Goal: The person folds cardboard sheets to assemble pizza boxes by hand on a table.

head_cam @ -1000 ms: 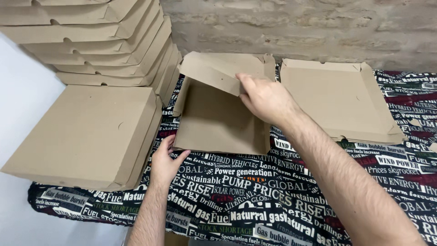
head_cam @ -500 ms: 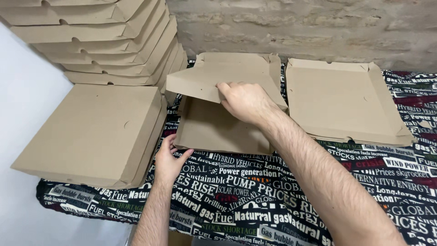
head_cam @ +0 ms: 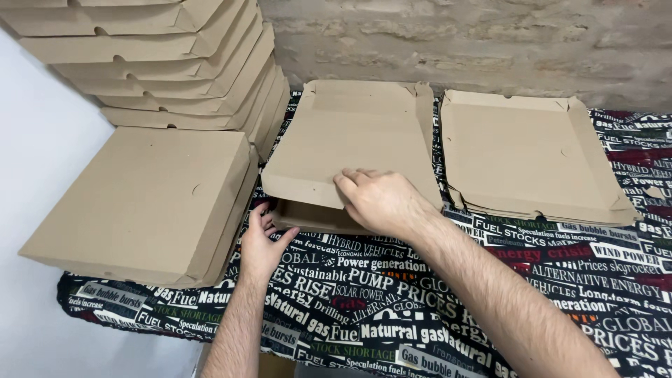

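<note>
Here, a person folds a flat brown cardboard pizza box (head_cam: 350,150) on a table draped in a black cloth (head_cam: 448,301) printed with white, red and green lettering. The box sits at the middle of the cloth, its lid tilted down over the shallow base, not yet shut. To its left rests a closed box (head_cam: 140,203) of the same kind, with a leaning stack of boxes (head_cam: 161,63) behind that; to its right lies an open box tray (head_cam: 525,154), just beside it. A rough stone wall (head_cam: 490,42) stands behind.

The right hand (head_cam: 381,199) lies flat on the lid's front edge, fingers spread and pressing down, its grip loose and not closed around anything. The left hand (head_cam: 260,241) sits at the box's front left corner, its grip half open, fingertips touching the base's side wall.

The box looks light, thin and stiff along its panels yet easily creased at the folds; it is best taken by its edges and corners, with flat palms rather than a pinch.
</note>
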